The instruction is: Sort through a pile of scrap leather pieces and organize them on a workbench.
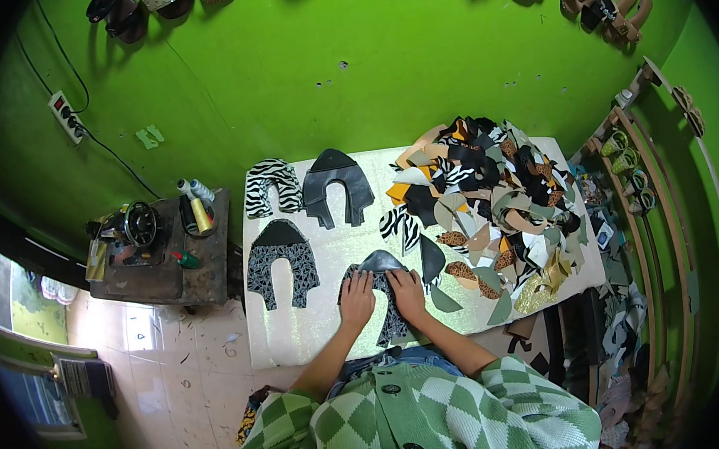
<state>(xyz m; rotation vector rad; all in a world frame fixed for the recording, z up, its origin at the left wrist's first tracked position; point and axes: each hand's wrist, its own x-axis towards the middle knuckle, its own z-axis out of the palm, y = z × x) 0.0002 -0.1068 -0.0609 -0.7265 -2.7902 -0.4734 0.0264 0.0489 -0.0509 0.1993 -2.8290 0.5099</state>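
A horseshoe-shaped shoe upper piece (388,316) in a black and grey pattern, with a plain black toe part, lies on the pale table near my body. My left hand (356,298) rests on its left side, fingers stretched over the material. On the right side of the same piece lies my right hand (407,291), fingers extended and flat. Part of the piece is hidden under both hands. Similar uppers lie farther left: a zebra-striped one (288,176), a plain black one (348,173) and another black and grey patterned one (265,262).
A big heap of cut scraps (490,190) covers the right of the pale table (260,348). To the left, a sewing machine (139,225) and thread cones stand on a worn stand (189,286). Sandals (607,3) hang on the green wall; a wooden rack (646,271) stands at right.
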